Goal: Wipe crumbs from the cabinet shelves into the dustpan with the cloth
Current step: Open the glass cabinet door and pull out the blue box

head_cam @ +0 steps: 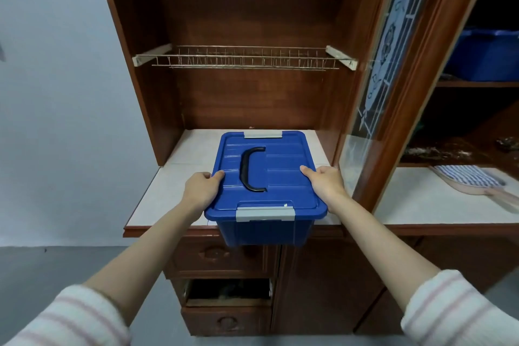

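Both hands grip a blue lidded box by its side rims. The left hand takes the left rim and the right hand the right. Each thumb lies flat on the lid, while the other fingers curl down over the rim, their tips hidden beneath it. The box juts out past the front edge of the white desk of a brown cabinet; whether its base touches the desk cannot be told.

A black handle lies flat across the lid. A grey latch closes the near end and a second one closes the far end. A small pale mark sits on the lid by the near latch — too small to read.

The striped blue-and-white cloth lies well to the right of the box, beyond the open glass door. It is draped on a pale pink dustpan that rests on the same desk. Above and behind the cloth, pale crumbs are scattered on a dark shelf — further right of the box still.

Above the box, a wire rack spans the cabinet. Up to the box's right, a blue tub stands on a higher shelf. Below the box, one drawer hangs partly open.
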A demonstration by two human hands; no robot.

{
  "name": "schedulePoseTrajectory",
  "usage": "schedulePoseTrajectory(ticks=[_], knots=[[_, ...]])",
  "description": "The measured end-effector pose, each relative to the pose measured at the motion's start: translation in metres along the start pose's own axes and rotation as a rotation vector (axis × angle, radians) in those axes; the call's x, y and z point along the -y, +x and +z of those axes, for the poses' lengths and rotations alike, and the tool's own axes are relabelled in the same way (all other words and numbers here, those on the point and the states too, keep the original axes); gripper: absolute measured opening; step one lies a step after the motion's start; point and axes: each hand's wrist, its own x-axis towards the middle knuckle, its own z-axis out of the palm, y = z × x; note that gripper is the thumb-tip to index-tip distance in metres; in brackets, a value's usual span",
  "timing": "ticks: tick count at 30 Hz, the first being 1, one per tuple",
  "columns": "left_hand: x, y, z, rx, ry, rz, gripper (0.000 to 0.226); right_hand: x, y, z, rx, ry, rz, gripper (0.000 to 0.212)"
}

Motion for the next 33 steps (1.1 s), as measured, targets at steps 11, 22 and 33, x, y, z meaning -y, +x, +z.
schedulePoseTrajectory(ticks=[11,22,33], knots=[[-0.018,0.097,0.002,0.015,-0.051,-0.087,0.039,0.025,0.084,0.040,-0.096,-0.071,0.002,0.044],[0.011,0.131,0.018,0.002,-0.031,-0.125,0.036,0.003,0.121,0.075,-0.034,-0.133,0.073,0.041],[0.007,0.134,0.013,-0.049,0.223,-0.111,0.036,0.003,0.115,0.064,-0.027,-0.182,0.059,0.050]])
